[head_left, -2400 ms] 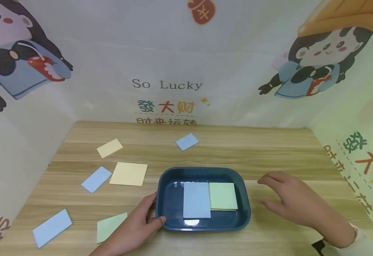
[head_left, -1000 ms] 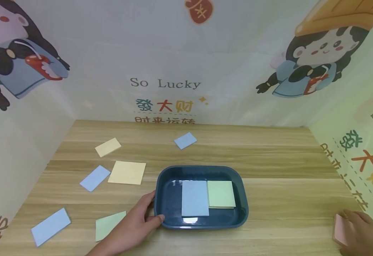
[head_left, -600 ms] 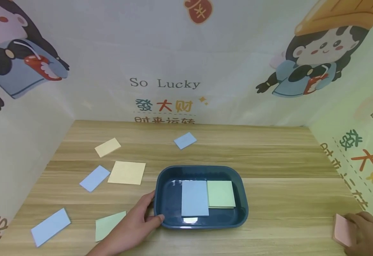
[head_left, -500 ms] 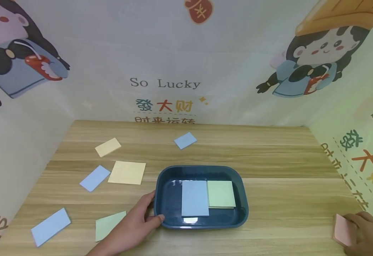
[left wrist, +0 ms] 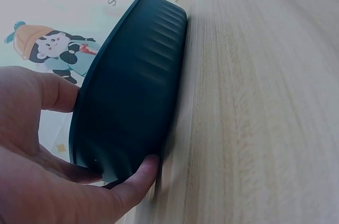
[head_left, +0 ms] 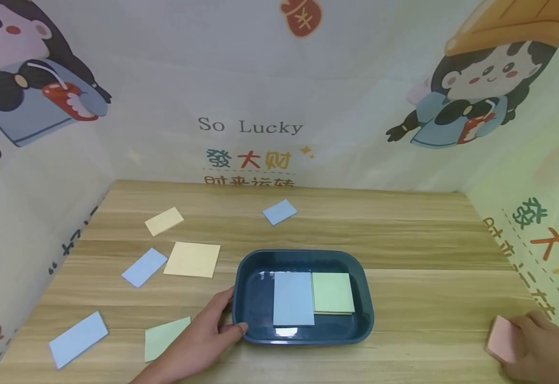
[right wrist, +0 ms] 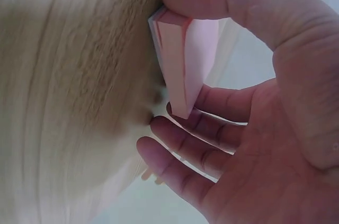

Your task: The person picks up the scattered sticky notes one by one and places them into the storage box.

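Two hands are in view as I watch from my end. My left hand (head_left: 201, 341) grips the near-left corner of the dark blue tray (head_left: 255, 266), thumb on the rim and fingers (left wrist: 135, 179) curled under its outer wall. Inside the tray lie a blue pad (head_left: 293, 298) and a green pad (head_left: 333, 292), side by side and touching. My right hand (head_left: 540, 346) sits at the near-right edge of the wooden surface (head_left: 428, 240), well apart from the tray, pinching a pink pad (head_left: 501, 338) between thumb and fingers (right wrist: 185, 128), tilted up off the wood. Loose blue, yellow and green pads lie scattered to the left.
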Available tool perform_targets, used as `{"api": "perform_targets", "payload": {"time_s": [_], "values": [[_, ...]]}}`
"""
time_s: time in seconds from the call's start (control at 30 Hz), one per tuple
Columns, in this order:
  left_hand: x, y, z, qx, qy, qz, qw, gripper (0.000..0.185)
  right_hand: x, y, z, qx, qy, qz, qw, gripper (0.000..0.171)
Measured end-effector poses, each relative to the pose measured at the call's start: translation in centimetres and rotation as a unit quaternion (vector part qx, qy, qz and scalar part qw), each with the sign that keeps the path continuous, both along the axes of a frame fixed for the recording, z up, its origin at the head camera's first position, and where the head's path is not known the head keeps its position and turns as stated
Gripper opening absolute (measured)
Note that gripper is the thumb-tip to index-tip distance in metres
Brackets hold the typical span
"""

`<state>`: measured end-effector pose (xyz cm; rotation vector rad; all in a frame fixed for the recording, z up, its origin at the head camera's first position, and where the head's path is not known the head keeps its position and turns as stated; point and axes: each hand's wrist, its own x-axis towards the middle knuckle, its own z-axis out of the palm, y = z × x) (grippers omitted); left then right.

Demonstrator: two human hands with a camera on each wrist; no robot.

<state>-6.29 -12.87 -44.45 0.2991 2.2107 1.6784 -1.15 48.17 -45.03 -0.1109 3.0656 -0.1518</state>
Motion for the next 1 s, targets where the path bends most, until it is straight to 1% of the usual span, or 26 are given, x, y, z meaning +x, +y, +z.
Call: {"api": "perform_targets", "payload": {"time_s": [0.1, 0.17, 0.27, 0.43, 0.8, 1.0], "values": [[0.0, 0.0, 0.0, -0.001, -0.002, -0.001, 1.0, 0.075, -0.3, -0.6, 0.2, -0.001, 0.004, 0.006, 1.0, 0.092], [0.0, 0.0, 0.0, -0.004, -0.002, 0.0, 1.0, 0.075, -0.6, -1.1, 0.4, 0.0, -0.009, 0.004, 1.0, 0.094], [0.0, -0.1, 0.0, -0.007, -0.001, 0.002, 1.0, 0.075, -1.1, -2.0, 0.8, -0.004, -0.017, 0.007, 1.0, 0.091], [0.0, -0.1, 0.1, 0.003, 0.001, -0.001, 1.0, 0.075, -1.8, -3.4, 1.4, -0.017, -0.012, 0.028, 0.999, 0.083], [0.1, -0.2, 0.1, 0.012, -0.002, -0.01, 0.9999, 0.075, -3.9, -6.8, 2.5, -0.017, 0.0, 0.055, 0.998, 0.081], [0.0, -0.2, 0.1, 0.006, -0.005, -0.014, 0.9999, 0.076, -4.9, -8.0, 2.9, -0.039, 0.019, 0.091, 0.995, 0.078]]}}
